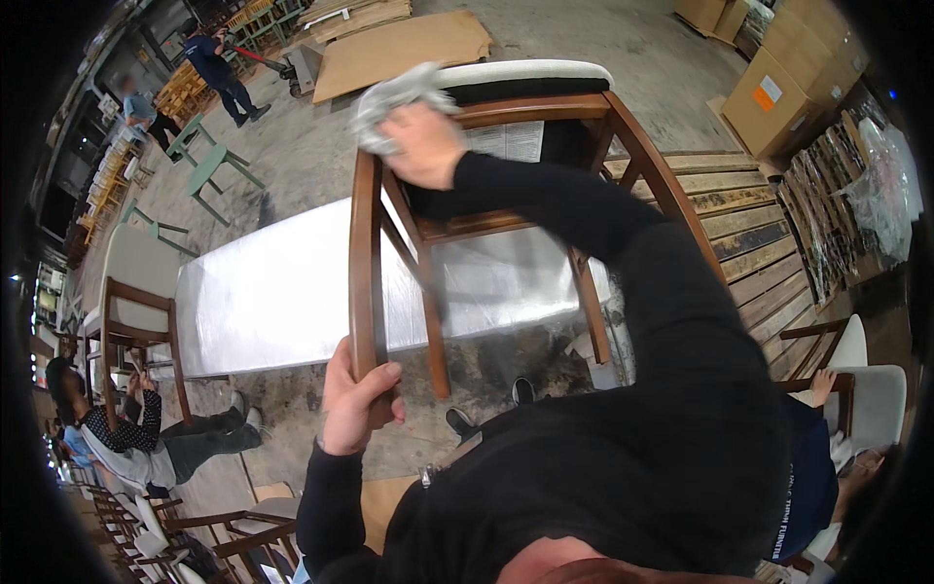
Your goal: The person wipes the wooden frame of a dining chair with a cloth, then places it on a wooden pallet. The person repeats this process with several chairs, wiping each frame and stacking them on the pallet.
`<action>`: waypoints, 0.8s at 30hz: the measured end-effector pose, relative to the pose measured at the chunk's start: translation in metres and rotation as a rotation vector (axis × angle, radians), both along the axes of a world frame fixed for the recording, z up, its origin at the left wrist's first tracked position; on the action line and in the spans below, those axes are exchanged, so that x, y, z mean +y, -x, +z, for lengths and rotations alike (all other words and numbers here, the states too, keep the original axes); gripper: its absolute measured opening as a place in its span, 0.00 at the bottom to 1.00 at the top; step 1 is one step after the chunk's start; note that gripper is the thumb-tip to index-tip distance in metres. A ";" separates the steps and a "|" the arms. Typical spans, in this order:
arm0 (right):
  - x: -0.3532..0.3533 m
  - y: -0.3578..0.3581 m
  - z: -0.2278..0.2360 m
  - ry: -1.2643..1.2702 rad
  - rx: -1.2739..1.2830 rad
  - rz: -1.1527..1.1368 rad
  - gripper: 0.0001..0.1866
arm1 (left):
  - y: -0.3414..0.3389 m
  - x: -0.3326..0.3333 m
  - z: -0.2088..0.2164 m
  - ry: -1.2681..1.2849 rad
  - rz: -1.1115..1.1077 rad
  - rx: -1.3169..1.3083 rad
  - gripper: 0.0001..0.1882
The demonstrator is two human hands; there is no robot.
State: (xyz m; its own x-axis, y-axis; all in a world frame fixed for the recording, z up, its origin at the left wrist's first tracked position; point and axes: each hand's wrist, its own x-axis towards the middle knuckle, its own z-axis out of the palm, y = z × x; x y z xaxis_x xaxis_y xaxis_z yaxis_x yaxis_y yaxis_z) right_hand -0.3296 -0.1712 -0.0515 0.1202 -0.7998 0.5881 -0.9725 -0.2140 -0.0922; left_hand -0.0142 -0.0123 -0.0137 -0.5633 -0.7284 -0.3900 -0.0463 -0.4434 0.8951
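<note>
Grey-white cloth [397, 90] at a wooden chair [535, 110]
Left hand [352, 404] clasps one leg [366, 263]; right hand [423, 144], blurred, seemingly grips the cloth.

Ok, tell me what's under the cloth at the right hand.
Below the pale cloth, a brown wooden bar of the chair shows. Whatever lies directly beneath the cloth and the blurred right hand is covered and cannot be seen.

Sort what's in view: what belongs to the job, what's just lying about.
In use:
brown wooden chair with white padding, in the left hand
crumpled whitish cloth, under the right hand
probably the shiny silvery surface below

Seemingly lying about:
pale green chair
flat brown cardboard sheet
stacked brown cardboard boxes
</note>
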 end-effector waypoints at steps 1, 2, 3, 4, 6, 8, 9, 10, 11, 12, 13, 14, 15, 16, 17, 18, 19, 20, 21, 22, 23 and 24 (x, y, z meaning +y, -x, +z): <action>-0.015 -0.034 -0.006 0.027 -0.095 -0.071 0.19 | -0.003 0.000 0.001 -0.016 0.000 -0.016 0.24; -0.023 -0.037 -0.009 0.093 -0.149 -0.014 0.17 | -0.003 -0.002 0.002 -0.016 0.000 -0.002 0.24; -0.030 -0.036 -0.017 0.128 -0.210 0.041 0.16 | -0.003 -0.006 0.003 -0.026 0.007 -0.012 0.24; -0.024 -0.023 -0.033 0.256 -0.110 0.051 0.16 | -0.004 -0.005 0.002 -0.023 -0.008 0.011 0.23; 0.011 0.024 -0.060 0.391 0.254 -0.068 0.13 | -0.004 -0.003 0.001 -0.017 -0.039 0.047 0.22; 0.050 0.074 -0.075 0.510 0.265 -0.234 0.10 | -0.005 -0.003 0.000 -0.016 -0.043 0.058 0.22; 0.075 0.101 -0.079 0.304 0.305 -0.481 0.08 | -0.005 -0.004 -0.001 0.000 -0.056 0.046 0.23; 0.089 0.124 -0.077 0.305 0.139 -0.697 0.10 | -0.004 -0.003 -0.003 0.011 -0.057 0.036 0.25; 0.104 0.133 -0.074 0.452 0.019 -0.910 0.14 | -0.003 -0.003 -0.003 0.026 -0.052 0.030 0.27; 0.104 0.134 -0.069 0.494 -0.055 -0.886 0.18 | -0.003 -0.003 -0.003 0.032 -0.063 0.038 0.25; 0.101 0.126 -0.064 0.508 -0.211 -0.938 0.23 | -0.001 -0.004 -0.003 0.022 -0.053 0.013 0.25; 0.089 0.112 -0.060 0.570 -0.134 -0.791 0.23 | -0.001 -0.004 -0.002 0.019 -0.054 0.008 0.25; 0.069 0.090 -0.058 0.581 -0.165 -0.702 0.23 | 0.000 -0.005 -0.002 0.015 -0.059 0.000 0.26; 0.045 0.063 -0.062 0.704 -0.132 -0.533 0.22 | 0.000 -0.005 -0.001 0.015 -0.057 -0.038 0.26; 0.023 0.041 -0.066 0.763 -0.030 -0.345 0.19 | 0.000 -0.006 0.000 0.027 -0.062 -0.008 0.25; 0.003 0.017 -0.074 0.702 0.052 -0.193 0.16 | 0.000 -0.006 0.001 0.022 -0.067 -0.003 0.25; -0.012 0.008 -0.078 0.569 0.211 0.029 0.14 | -0.001 -0.006 0.001 0.012 -0.056 -0.008 0.24; -0.019 -0.002 -0.084 0.532 0.293 -0.068 0.12 | -0.002 -0.005 0.002 0.002 -0.059 -0.015 0.25; -0.026 -0.001 -0.088 0.535 0.209 0.006 0.14 | -0.002 -0.004 0.002 0.006 -0.066 -0.025 0.26; -0.028 -0.008 -0.096 0.603 0.094 -0.027 0.16 | -0.002 -0.004 0.002 0.004 -0.060 -0.031 0.26; -0.031 -0.008 -0.103 0.609 -0.032 -0.080 0.18 | -0.002 -0.003 0.002 -0.006 -0.053 -0.031 0.27; -0.030 -0.011 -0.115 0.637 -0.185 -0.110 0.27 | -0.001 -0.002 0.002 -0.020 -0.032 -0.036 0.31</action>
State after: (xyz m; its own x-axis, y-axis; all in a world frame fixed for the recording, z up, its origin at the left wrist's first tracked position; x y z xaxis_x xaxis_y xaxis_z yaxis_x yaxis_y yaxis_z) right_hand -0.3187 -0.2013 -0.1663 -0.0901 -0.2918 0.9522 -0.9720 -0.1827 -0.1480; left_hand -0.0133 -0.0144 -0.0117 -0.5717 -0.7017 -0.4252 -0.0934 -0.4592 0.8834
